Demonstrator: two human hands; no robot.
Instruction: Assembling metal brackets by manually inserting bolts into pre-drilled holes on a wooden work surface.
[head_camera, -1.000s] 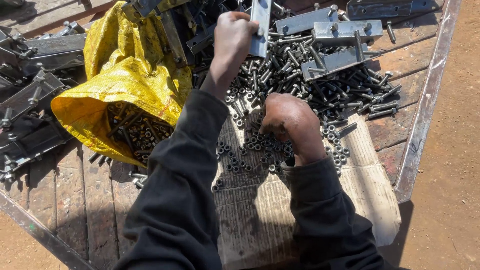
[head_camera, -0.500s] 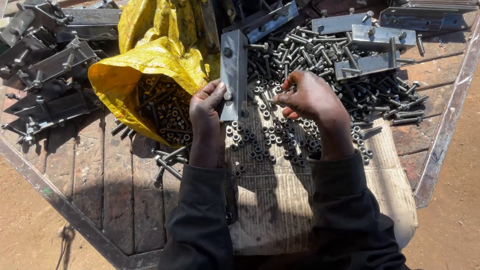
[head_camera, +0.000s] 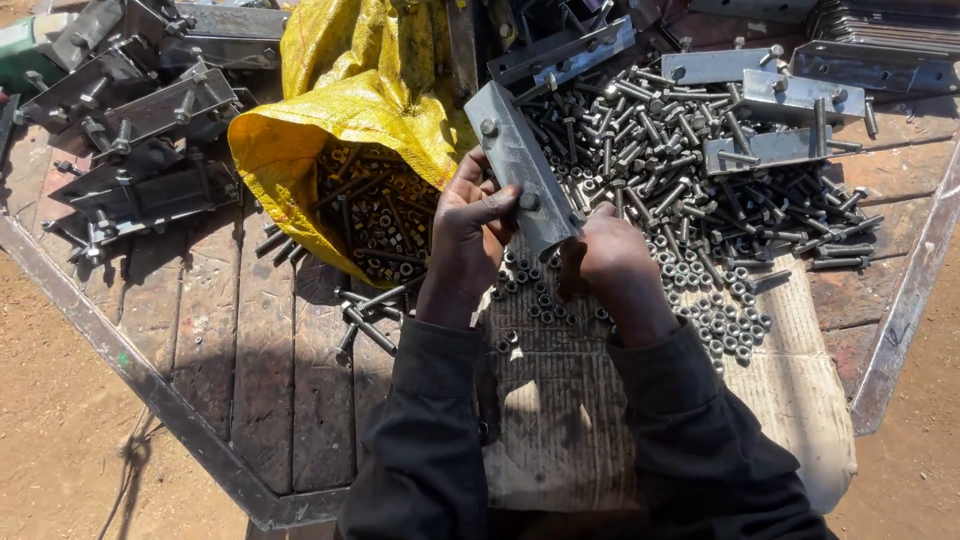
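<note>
My left hand (head_camera: 470, 225) grips a flat grey steel plate (head_camera: 515, 160) with bolt holes and holds it tilted over the work surface. My right hand (head_camera: 610, 255) is closed at the plate's lower end; what its fingers pinch is hidden. Under both hands lies a scatter of loose nuts (head_camera: 720, 320) on a woven sack (head_camera: 560, 400). Beyond the hands is a heap of dark bolts (head_camera: 690, 190).
A yellow bag (head_camera: 345, 110) full of nuts and bolts lies open at the left. Assembled steel brackets (head_camera: 130, 140) are stacked at far left, more plates (head_camera: 760, 90) at the back right. The wooden platform (head_camera: 240, 330) has a metal rim (head_camera: 120, 350); bare dirt lies beyond.
My left hand brought the steel plate from the far pile down toward me. My right hand left the nuts and came up to the plate's lower end.
</note>
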